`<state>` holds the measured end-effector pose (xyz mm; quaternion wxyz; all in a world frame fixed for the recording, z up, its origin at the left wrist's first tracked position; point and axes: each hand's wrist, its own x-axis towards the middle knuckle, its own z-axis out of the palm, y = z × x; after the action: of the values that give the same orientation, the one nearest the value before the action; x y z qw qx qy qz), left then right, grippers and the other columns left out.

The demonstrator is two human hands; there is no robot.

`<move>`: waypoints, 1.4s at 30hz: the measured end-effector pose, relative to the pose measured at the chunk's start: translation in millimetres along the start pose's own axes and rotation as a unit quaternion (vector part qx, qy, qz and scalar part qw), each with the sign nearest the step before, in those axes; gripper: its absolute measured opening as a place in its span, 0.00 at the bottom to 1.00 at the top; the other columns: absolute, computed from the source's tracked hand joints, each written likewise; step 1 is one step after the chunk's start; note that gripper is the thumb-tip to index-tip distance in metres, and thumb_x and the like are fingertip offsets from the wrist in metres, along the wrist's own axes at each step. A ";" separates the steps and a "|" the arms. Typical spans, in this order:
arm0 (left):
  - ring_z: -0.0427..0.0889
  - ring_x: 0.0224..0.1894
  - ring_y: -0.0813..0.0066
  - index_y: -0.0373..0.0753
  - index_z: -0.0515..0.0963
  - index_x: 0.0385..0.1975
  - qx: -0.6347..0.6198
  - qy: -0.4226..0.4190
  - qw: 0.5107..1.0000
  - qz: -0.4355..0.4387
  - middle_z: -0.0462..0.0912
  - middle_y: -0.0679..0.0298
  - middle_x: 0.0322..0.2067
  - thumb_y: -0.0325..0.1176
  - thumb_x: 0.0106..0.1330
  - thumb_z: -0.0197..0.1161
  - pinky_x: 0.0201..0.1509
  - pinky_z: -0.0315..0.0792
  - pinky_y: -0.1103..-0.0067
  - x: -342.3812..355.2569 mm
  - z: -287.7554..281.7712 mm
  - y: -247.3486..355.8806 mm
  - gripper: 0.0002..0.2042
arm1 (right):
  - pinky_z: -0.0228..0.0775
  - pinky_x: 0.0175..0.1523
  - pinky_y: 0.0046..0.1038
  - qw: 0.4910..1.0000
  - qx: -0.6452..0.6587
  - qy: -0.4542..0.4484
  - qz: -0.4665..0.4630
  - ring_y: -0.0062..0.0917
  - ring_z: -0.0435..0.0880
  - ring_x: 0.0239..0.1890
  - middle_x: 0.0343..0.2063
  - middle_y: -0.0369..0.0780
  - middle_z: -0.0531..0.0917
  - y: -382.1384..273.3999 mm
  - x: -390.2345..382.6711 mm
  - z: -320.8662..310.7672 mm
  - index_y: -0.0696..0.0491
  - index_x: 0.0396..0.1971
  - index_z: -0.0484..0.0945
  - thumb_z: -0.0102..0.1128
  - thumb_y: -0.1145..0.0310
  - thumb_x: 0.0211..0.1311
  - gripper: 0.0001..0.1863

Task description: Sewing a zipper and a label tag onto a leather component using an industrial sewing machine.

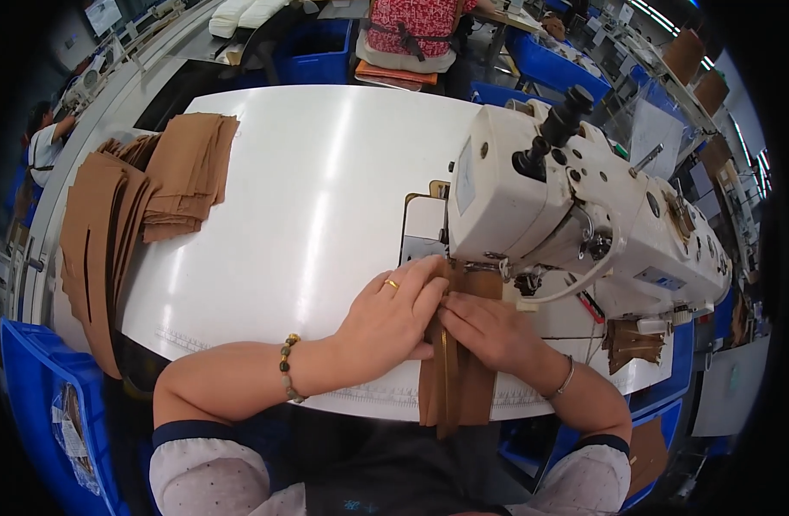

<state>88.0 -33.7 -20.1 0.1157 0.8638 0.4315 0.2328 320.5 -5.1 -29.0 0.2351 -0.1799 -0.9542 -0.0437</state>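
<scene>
A strip of brown fabric (473, 391) with a gold-toothed zipper (449, 378) along it lies under the sewing machine's head and hangs over the table's near edge. My left hand (392, 320), wearing a gold ring, grips the fabric's left side close to the needle area, its fingers bent and pressed together. From the other side my right hand (489, 331) pinches the same fabric near the zipper, fingertips almost touching the left hand's. The white sewing machine (532, 198) stands just beyond both hands; its needle and presser foot are mostly hidden.
Stacks of cut brown fabric pieces (184, 176) lie at the table's left, some drooping over the edge. Small brown pieces (632, 344) rest at the right. Blue bins (55, 378) flank the white table (282, 215). Other people sit farther off.
</scene>
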 end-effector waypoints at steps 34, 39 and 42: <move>0.71 0.66 0.57 0.33 0.76 0.58 0.106 -0.069 0.991 0.051 0.73 0.55 0.67 0.46 0.49 0.77 0.69 0.69 0.57 -1.0 -1.8 -3.5 0.36 | 0.78 0.61 0.37 0.990 0.013 -0.050 0.129 0.45 0.79 0.62 0.61 0.48 0.77 -9.1 -9.2 3.1 0.57 0.56 0.80 0.70 0.71 0.57 0.24; 0.72 0.65 0.56 0.32 0.77 0.57 0.128 -0.056 0.988 0.072 0.75 0.54 0.66 0.48 0.49 0.77 0.67 0.70 0.59 -7.2 -0.2 3.3 0.37 | 0.78 0.57 0.37 0.991 0.023 -0.038 0.126 0.40 0.82 0.57 0.58 0.48 0.80 -15.0 -15.4 3.4 0.57 0.56 0.80 0.68 0.70 0.56 0.25; 0.75 0.64 0.58 0.34 0.76 0.59 0.119 -0.053 0.988 0.078 0.75 0.56 0.66 0.46 0.43 0.78 0.66 0.70 0.65 -11.1 0.2 8.6 0.40 | 0.77 0.59 0.40 0.993 0.015 -0.045 0.109 0.40 0.82 0.58 0.58 0.49 0.80 -18.3 -20.3 -0.2 0.58 0.56 0.79 0.69 0.69 0.55 0.27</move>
<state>88.3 -47.7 -20.2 0.0162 0.9136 0.3808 0.1417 330.6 -28.7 -38.2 0.1977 -0.2810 -0.9391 0.0051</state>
